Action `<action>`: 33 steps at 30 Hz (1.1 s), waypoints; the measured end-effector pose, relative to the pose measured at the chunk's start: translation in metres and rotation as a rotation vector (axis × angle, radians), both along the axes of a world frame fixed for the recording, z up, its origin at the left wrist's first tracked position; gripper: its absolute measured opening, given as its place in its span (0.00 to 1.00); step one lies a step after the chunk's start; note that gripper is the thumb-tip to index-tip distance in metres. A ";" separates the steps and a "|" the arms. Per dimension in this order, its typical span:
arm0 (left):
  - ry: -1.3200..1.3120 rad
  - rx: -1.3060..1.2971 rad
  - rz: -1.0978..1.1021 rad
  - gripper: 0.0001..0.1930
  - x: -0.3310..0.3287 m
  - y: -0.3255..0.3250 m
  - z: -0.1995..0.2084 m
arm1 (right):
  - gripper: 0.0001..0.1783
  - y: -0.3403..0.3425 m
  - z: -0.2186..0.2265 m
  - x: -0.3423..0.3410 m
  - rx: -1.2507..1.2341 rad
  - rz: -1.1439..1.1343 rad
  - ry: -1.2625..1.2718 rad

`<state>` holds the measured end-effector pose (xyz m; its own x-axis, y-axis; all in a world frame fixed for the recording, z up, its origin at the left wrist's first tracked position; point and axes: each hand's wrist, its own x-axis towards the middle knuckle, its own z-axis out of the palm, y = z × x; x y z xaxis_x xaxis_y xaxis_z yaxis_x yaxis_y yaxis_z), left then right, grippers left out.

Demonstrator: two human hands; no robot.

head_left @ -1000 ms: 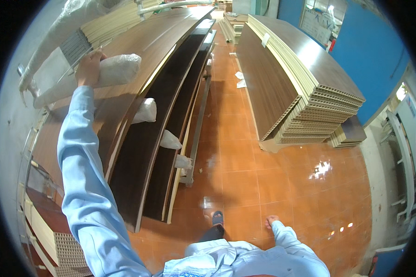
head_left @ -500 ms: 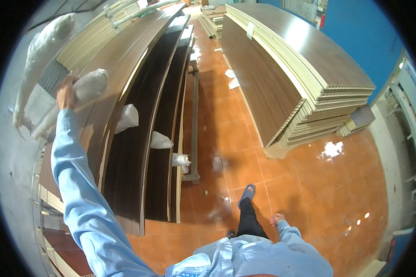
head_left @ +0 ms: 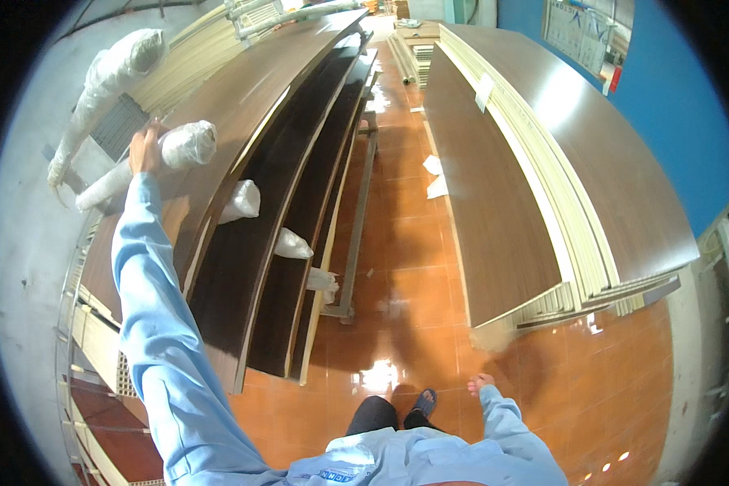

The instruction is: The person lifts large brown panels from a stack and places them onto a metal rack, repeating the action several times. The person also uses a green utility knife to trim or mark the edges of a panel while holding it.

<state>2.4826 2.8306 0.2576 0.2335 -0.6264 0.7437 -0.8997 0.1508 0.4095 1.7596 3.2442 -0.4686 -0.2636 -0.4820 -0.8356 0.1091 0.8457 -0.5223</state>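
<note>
My left hand has its fingers closed over the plastic-wrapped bar, whose blunt end juts rightward past them; my right hand hangs well apart, fingers loosely curled.

Workshop or warehouse: brown panels racked on plastic-wrapped arms, tall panel stack opposite, orange tiled floor.

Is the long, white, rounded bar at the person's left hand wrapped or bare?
Wrapped: crinkled, shiny, plastic-like film covers the white bar, including its rounded end just beyond the left hand.
</note>
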 end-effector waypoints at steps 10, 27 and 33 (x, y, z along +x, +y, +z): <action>-0.048 0.082 0.094 0.28 -0.091 -0.101 0.003 | 0.07 -0.126 0.037 -0.070 -0.019 0.289 0.067; -0.058 0.210 0.257 0.30 -0.131 -0.256 -0.023 | 0.08 -0.175 0.022 -0.041 0.041 0.042 -0.051; 0.013 0.233 0.179 0.31 -0.086 -0.341 -0.018 | 0.12 -0.201 0.025 -0.028 0.197 0.065 -0.045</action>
<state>2.3965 2.4896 0.2400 0.3640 -0.7281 0.5808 -0.8981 -0.1092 0.4260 1.7312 3.0427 -0.4432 -0.1974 -0.3233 -0.9255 0.0704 0.9369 -0.3423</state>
